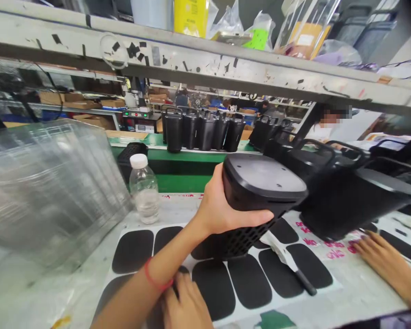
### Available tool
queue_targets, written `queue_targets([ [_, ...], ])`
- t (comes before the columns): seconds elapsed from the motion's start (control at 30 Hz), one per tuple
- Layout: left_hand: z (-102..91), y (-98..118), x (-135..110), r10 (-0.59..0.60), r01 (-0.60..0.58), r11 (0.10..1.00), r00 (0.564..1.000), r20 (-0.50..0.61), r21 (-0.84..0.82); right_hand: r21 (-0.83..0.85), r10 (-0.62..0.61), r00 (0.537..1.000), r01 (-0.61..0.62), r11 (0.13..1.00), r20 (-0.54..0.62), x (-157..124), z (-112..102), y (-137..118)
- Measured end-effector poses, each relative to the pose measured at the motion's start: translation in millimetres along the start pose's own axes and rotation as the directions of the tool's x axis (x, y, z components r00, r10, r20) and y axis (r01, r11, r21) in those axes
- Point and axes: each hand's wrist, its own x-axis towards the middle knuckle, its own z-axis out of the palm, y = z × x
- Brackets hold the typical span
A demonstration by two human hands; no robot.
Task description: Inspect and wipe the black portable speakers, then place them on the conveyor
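My left hand (222,205), with a red band at the wrist, grips a black plastic housing (263,176). The housing is tilted, its flat face with small holes turned up and its perforated side towards the sheet. Below the left forearm, my right hand (188,301) rests on a sheet of rounded black pads (214,290). Its fingers are bent close together over one pad; the forearm partly hides that spot, and whatever they pinch cannot be made out. Across the sheet's right part lies a knife-like tool (304,281) with a black handle and a pale blade.
Clear plastic trays (55,183) stand at the left beside a water bottle (145,192). More black housings (359,196) crowd the right, near a co-worker's hand (380,260). Others (205,130) line the green conveyor (178,178). A shelf beam (198,59) crosses above.
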Motion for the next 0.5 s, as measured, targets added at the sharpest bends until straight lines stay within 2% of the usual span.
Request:
queue_targets([
  [0.1,-1.0,-2.5,0.8,-0.002,0.002,1.000,1.000,-0.007,-0.010,0.036,-0.072,0.990,0.068,0.997,0.120,26.4,4.3,-23.4],
  [0.13,-1.8,-3.2,1.5,-0.006,0.006,1.000,1.000,-0.004,-0.013,0.055,-0.057,0.984,0.049,0.997,0.168,33.7,3.8,-30.8],
  [0.23,-4.3,-3.9,3.2,-0.011,0.012,1.000,1.000,0.027,-0.022,0.082,0.094,0.959,-0.120,0.989,0.266,50.3,2.4,-50.4],
  [0.3,-4.9,-3.0,2.9,-0.006,0.007,0.999,0.999,0.042,-0.033,0.104,0.135,0.938,-0.176,0.979,0.318,57.2,2.7,-57.9],
  [0.4,-4.2,-0.8,0.8,-0.002,0.004,0.999,0.999,0.051,-0.044,0.096,0.162,0.943,-0.197,0.976,0.290,59.0,6.1,-59.0],
  [0.5,-2.8,1.2,-1.4,-0.003,0.006,0.998,0.998,0.059,-0.060,0.075,0.157,0.974,-0.171,0.982,0.162,50.5,12.8,-57.6],
])
